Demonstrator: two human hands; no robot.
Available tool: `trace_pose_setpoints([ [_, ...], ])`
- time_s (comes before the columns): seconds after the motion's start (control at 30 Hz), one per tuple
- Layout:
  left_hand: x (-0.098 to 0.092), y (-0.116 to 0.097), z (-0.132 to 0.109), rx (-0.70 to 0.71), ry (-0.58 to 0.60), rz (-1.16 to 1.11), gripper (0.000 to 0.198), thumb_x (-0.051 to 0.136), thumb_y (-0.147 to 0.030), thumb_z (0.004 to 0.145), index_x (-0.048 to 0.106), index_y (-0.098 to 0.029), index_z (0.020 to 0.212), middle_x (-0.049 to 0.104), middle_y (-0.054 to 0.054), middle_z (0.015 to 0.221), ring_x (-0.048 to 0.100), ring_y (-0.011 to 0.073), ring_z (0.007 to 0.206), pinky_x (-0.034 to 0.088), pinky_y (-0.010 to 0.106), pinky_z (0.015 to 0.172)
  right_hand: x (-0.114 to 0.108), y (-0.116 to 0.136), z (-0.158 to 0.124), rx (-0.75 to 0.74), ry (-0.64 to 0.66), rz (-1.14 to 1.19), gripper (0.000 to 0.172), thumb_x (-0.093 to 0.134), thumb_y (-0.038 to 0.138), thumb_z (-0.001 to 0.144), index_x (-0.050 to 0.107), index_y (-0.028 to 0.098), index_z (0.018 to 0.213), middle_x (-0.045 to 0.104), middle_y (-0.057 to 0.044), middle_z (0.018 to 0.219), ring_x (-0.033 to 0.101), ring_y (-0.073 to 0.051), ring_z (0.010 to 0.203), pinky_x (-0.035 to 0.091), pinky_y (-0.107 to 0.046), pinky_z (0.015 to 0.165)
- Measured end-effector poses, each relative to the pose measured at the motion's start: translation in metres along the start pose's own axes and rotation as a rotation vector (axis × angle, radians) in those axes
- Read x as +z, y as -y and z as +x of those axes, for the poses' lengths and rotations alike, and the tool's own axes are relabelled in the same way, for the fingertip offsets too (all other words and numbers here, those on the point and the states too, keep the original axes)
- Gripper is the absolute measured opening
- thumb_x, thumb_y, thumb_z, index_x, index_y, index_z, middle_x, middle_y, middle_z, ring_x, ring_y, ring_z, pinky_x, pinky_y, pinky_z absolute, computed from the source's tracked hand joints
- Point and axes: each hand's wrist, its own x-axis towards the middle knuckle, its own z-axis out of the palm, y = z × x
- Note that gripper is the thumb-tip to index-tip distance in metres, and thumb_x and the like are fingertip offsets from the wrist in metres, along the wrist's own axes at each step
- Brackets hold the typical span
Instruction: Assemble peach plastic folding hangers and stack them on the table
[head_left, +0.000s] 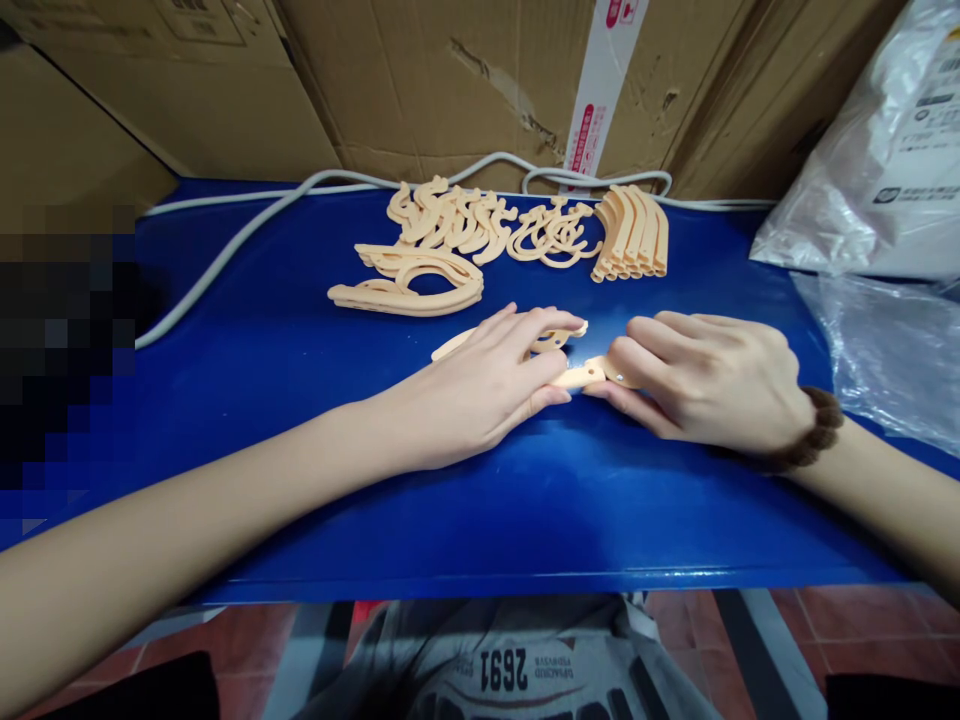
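My left hand [487, 385] lies flat, fingers stretched out, pressing a peach plastic hanger piece [577, 376] onto the blue table [300, 400]. My right hand [705, 385], with a brown bead bracelet at the wrist, has its fingers curled and pinched on the same piece's right end. Most of the piece is hidden under both hands. Behind them lie stacked peach hanger bodies [409, 285], a heap of hook parts [480, 225] and a row of curved arm parts [634, 235].
A white cable [225, 255] runs along the table's back and left. Cardboard boxes [450, 80] stand behind the table. Clear and white plastic bags [885, 200] lie at the right. A pixelated patch covers the left edge. Red floor tiles show below.
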Motion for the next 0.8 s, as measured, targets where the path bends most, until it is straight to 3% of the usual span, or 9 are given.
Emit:
trace_pose_setpoints([
  [0.17,0.0006,0.0005,0.0001,-0.008,-0.002,0.013,0.02,0.038,-0.03,0.105,0.053,-0.018,0.1,0.042,0.015,0.15,0.041,0.0263,0.14,0.028,0.055,0.122,0.0014,-0.0003,0.0001,0.032,0.041,0.087,0.047,0.033,0.045,0.104,0.056,0.019,0.074,0.054,-0.002,0.065,0.05,-0.014,0.061,0.029,-0.029,0.058],
  [0.37,0.0039,0.0026,0.001,-0.042,-0.034,0.022,0.019,0.04,-0.031,0.104,0.053,-0.018,0.1,0.041,0.014,0.151,0.039,0.0281,0.142,0.028,0.056,0.121,0.0061,-0.0004,0.0031,0.162,0.122,0.38,0.046,0.032,0.05,0.103,0.053,0.019,0.077,0.057,-0.002,0.067,0.054,-0.014,0.061,0.027,-0.028,0.055],
  [0.8,0.0026,0.002,0.0006,-0.049,-0.022,0.044,0.021,0.038,-0.032,0.104,0.054,-0.017,0.102,0.039,0.016,0.152,0.038,0.0297,0.143,0.027,0.058,0.121,0.01,-0.001,0.0047,0.252,0.222,0.838,0.042,0.035,0.05,0.103,0.044,0.021,0.074,0.049,0.002,0.06,0.047,-0.012,0.053,0.027,-0.026,0.056],
])
